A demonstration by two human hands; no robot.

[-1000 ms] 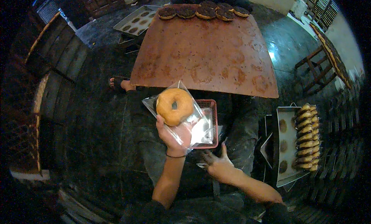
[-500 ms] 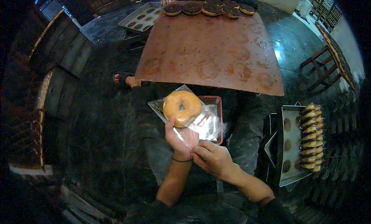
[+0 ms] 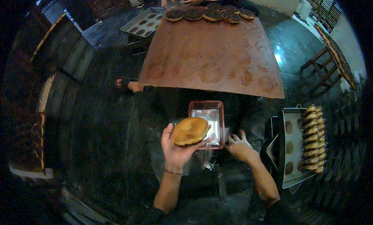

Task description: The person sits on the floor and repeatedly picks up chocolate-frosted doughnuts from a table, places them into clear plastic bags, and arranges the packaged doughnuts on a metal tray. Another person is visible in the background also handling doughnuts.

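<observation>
Left hand (image 3: 175, 149) at lower centre, palm up, fingers curled under a golden ring-shaped bun (image 3: 190, 130) in a clear plastic bag (image 3: 196, 159). Right hand (image 3: 239, 146) just right of it, fingers bent near the bag edge; cannot tell if it grips anything. Red basket (image 3: 206, 106) of clear bags behind the bun. Brown board (image 3: 211, 58) above centre; dark-topped buns (image 3: 211, 13) along its far edge. Tray (image 3: 289, 147) of buns (image 3: 312, 137) at right.

Dark glossy floor (image 3: 97, 120) — brown board table (image 3: 211, 54), wooden chair (image 3: 322, 66) at right — dim light.
</observation>
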